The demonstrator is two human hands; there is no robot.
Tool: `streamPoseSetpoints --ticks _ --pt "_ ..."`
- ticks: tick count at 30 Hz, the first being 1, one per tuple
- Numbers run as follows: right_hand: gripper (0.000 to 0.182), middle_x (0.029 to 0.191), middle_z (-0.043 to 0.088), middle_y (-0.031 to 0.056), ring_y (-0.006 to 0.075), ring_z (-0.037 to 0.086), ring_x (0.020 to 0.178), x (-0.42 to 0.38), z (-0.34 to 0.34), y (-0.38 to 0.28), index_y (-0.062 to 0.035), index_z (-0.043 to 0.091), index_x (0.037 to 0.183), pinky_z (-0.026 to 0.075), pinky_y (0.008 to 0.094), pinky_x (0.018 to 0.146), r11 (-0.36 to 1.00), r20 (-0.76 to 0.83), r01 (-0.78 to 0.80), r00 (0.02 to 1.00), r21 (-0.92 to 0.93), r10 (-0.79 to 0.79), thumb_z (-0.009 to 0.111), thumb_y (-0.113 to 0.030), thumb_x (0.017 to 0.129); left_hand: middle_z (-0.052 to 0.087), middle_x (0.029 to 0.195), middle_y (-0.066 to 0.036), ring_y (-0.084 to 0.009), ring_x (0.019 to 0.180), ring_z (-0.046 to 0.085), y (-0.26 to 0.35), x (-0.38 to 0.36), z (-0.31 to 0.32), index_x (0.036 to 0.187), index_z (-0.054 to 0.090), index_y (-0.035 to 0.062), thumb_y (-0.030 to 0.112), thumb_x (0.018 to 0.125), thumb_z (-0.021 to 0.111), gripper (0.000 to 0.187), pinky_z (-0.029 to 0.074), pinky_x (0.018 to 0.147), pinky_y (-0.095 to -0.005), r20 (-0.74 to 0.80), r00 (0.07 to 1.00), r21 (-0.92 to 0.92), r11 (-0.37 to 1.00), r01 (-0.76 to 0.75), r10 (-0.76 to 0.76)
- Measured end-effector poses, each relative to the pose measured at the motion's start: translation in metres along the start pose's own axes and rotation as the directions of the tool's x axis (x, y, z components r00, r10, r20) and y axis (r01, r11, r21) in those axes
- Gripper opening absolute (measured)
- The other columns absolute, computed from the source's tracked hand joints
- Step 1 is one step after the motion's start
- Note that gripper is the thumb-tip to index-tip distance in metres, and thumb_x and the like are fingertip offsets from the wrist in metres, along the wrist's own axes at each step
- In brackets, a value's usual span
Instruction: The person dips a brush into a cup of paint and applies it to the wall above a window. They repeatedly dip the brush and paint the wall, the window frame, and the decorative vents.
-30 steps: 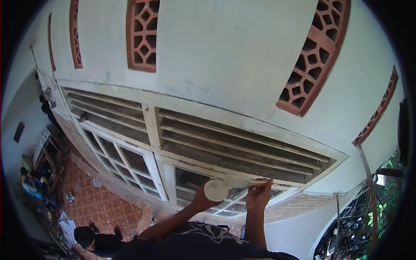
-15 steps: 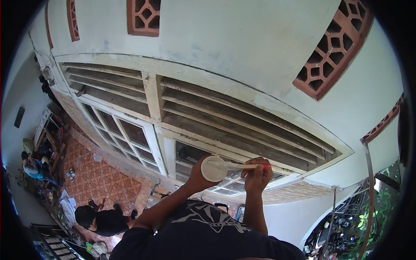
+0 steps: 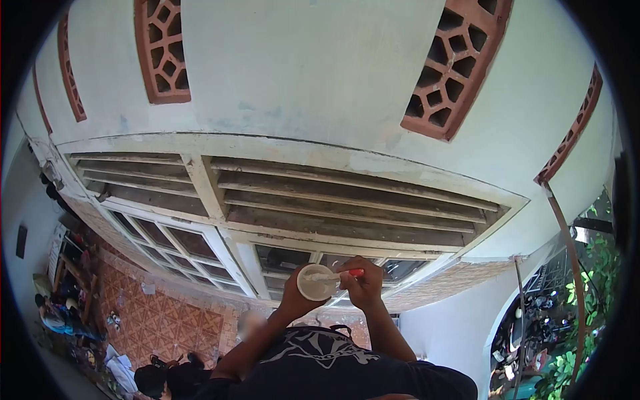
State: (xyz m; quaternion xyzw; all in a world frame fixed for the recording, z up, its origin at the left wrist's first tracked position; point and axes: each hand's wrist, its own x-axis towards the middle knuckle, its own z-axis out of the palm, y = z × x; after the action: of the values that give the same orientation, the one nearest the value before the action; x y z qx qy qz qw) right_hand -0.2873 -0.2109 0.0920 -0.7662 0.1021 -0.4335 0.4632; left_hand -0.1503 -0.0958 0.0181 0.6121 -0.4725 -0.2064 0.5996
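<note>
My left hand [image 3: 292, 301] is wrapped round a small white tub [image 3: 301, 285] with whitish paint or paste inside. My right hand [image 3: 365, 288] grips a paintbrush [image 3: 357, 272] with a red handle end. The brush's pale, coated end reaches into the tub's mouth; its exact shape is partly hidden. Both hands are held together in front of my chest, before the white window frame [image 3: 233, 257]. Above them run dusty wooden louvres [image 3: 347, 203] set in a cream frame.
The pale wall [image 3: 300, 73] has reddish vent blocks [image 3: 457, 67] in it. Below left, a person in dark clothing [image 3: 183, 380] is on the tiled floor [image 3: 160, 320]. Another person in blue [image 3: 60, 323] sits farther left. Plants [image 3: 587, 300] stand at the right.
My hands and the tub have moved lower and slightly left in view. The brush has gone deeper into the tub. The view has tilted upward, showing more wall.
</note>
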Motion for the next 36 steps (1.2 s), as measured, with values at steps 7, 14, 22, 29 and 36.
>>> streamPoseSetpoints --ticks 7,14,22,29,36 --pt "0.010 0.079 0.065 0.0113 0.0202 0.064 0.064 0.009 -0.002 -0.019 -0.0005 0.065 0.089 0.050 0.0303 0.058 0.976 0.117 0.126 0.987 -0.178 -0.106 0.070 -0.007 0.084 0.065 0.108 -0.012 -0.0250 0.099 0.066 0.004 0.004 0.002 0.120 0.053 0.0046 0.022 0.060 0.091 0.073 0.053 0.085 -0.0361 0.037 0.998 -0.020 0.999 -0.049 0.049" --pt "0.018 0.081 0.065 0.0130 0.0276 0.066 0.066 0.010 0.007 -0.025 -0.0028 0.063 0.089 0.051 0.0341 0.058 0.968 0.369 0.066 0.929 -0.241 0.028 0.072 -0.018 0.084 0.065 0.108 -0.012 -0.0255 0.099 0.066 0.005 0.009 0.001 0.121 0.054 0.0042 0.024 0.060 0.091 0.074 0.053 0.085 -0.0363 0.029 0.996 -0.028 0.996 -0.088 0.089" --pt "0.018 0.082 0.064 0.0126 0.0288 0.065 0.070 0.015 0.011 -0.022 -0.0027 0.063 0.090 0.051 0.0358 0.062 0.966 0.385 0.036 0.920 -0.258 0.069 0.072 -0.017 0.085 0.065 0.108 -0.012 -0.0248 0.098 0.066 0.013 0.010 -0.007 0.120 0.053 0.0048 0.024 0.061 0.091 0.073 0.053 0.085 -0.0356 0.055 0.997 -0.015 0.998 -0.058 0.059" --pt "0.026 0.090 0.065 0.0170 0.0350 0.066 0.080 0.020 0.017 -0.014 -0.0029 0.061 0.097 0.052 0.0398 0.070 0.952 0.436 0.016 0.891 -0.307 0.125 0.064 -0.028 0.091 0.064 0.108 -0.012 -0.0240 0.098 0.065 -0.011 0.013 -0.008 0.119 0.053 0.0043 0.021 0.061 0.091 0.072 0.052 0.085 -0.0350 0.050 0.995 -0.030 0.996 -0.079 0.081" --pt "0.028 0.094 0.065 0.0175 0.0346 0.065 0.084 0.025 0.015 -0.010 -0.0030 0.062 0.099 0.052 0.0397 0.073 0.939 0.483 0.021 0.861 -0.344 0.158 0.063 -0.031 0.092 0.062 0.112 -0.013 -0.0249 0.102 0.064 -0.012 0.017 -0.007 0.120 0.052 0.0036 0.022 0.061 0.091 0.074 0.052 0.088 -0.0358 0.082 0.994 -0.011 0.997 -0.076 0.077"
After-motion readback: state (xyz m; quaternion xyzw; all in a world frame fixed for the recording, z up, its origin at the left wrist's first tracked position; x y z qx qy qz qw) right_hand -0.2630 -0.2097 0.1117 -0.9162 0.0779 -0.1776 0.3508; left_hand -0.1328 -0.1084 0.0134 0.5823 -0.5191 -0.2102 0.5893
